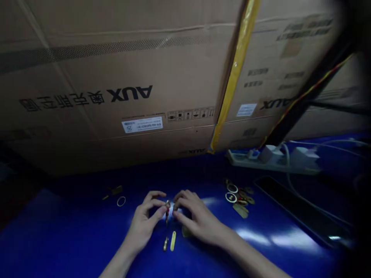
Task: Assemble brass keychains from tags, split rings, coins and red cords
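Note:
My left hand [145,221] and my right hand [194,217] meet over a glossy blue table [58,239]. Between their fingertips they pinch a small brass-coloured keychain piece with a red part [167,209]. The left thumb and forefinger close on it from the left, the right fingers from the right. Just below it a small gold clasp [165,243] and a flat gold tag [173,240] lie on the table. Another flat piece [185,232] peeks out under my right hand.
A heap of gold rings and tags [239,197] lies right of my hands. A loose ring [121,201] and small brass parts [114,191] lie to the left. Big cardboard boxes [130,85] wall off the back. A power strip with plugs [269,159] and a dark phone [301,210] sit at right.

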The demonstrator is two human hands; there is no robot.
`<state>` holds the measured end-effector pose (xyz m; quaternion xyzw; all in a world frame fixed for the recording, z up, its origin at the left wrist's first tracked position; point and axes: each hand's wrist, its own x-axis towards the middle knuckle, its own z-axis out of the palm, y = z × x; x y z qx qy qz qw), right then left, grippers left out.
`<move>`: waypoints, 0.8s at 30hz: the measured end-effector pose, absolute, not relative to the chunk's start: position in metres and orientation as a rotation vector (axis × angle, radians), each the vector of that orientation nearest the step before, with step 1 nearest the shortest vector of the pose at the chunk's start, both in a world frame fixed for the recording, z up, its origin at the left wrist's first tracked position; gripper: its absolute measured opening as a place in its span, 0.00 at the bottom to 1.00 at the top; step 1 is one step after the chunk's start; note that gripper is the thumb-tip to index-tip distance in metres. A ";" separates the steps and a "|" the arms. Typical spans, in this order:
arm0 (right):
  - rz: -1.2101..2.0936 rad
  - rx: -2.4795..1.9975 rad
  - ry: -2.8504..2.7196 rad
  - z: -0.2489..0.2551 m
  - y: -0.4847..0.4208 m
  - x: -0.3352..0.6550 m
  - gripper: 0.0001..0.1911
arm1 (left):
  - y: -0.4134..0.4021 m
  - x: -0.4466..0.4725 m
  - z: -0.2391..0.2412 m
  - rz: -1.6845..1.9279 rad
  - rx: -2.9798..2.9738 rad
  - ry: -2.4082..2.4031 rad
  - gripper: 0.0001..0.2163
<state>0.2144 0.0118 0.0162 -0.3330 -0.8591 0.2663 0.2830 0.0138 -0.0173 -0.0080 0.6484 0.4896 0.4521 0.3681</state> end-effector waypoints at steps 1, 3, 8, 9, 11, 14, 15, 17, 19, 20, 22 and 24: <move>0.656 -0.862 -2.349 0.019 0.012 0.217 0.04 | -0.017 0.011 -0.007 1.167 1.727 1.317 0.09; 0.582 -0.793 -2.435 0.024 0.012 0.221 0.06 | -0.016 0.007 -0.005 1.193 1.861 1.438 0.07; 0.563 -0.680 -2.547 0.027 0.011 0.222 0.04 | -0.013 0.001 -0.010 1.191 2.168 1.644 0.06; 0.554 -0.667 -2.567 0.026 0.011 0.221 0.03 | -0.012 0.001 -0.011 1.180 2.219 1.667 0.06; 0.545 -0.656 -2.597 0.024 0.012 0.220 0.01 | -0.012 0.001 -0.013 1.152 2.298 1.696 0.06; 0.550 -0.710 -2.565 0.022 0.014 0.220 0.03 | -0.014 0.003 -0.013 1.128 2.397 1.679 0.06; 0.543 -0.753 -2.523 0.022 0.015 0.220 0.03 | -0.015 0.004 -0.012 1.129 2.430 1.664 0.06; 0.501 -0.840 -2.411 0.019 0.018 0.219 0.04 | -0.017 0.007 -0.010 1.135 2.510 1.622 0.07; 0.429 -0.906 -2.294 0.014 0.020 0.218 0.04 | -0.019 0.010 -0.009 1.159 2.578 1.587 0.07; 0.393 -0.927 -2.248 0.011 0.020 0.218 0.03 | -0.020 0.012 -0.008 1.164 2.604 1.569 0.07; 0.338 -0.934 -2.196 0.006 0.021 0.216 0.03 | -0.021 0.015 -0.008 1.168 2.642 1.533 0.08; 0.304 -0.924 -2.184 0.003 0.022 0.216 0.03 | -0.022 0.017 -0.008 1.166 2.654 1.513 0.08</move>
